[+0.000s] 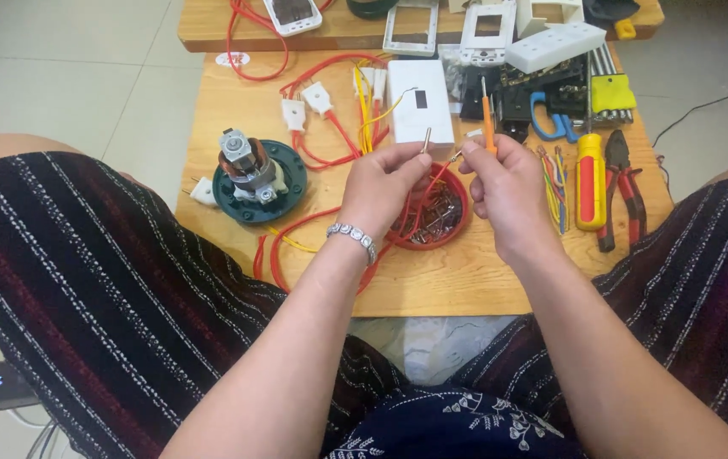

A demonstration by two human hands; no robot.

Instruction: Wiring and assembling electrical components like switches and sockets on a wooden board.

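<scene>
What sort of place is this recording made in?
Probably a home or small workshop for electrical repair: a low wooden table on a tiled floor holds a small electric motor, red wires, and a yellow-handled screwdriver.

From my feed I saw a low wooden counter [466,289] standing on the tiled floor [66,76]. On it lay a small motor on a dark green round base [253,183], looping red wires [330,136] with white connectors, a white box [420,100], and a red bowl of small metal parts [434,219]. To the right lay a red-and-yellow screwdriver [589,183] just beside red-handled pliers [619,183].
</scene>
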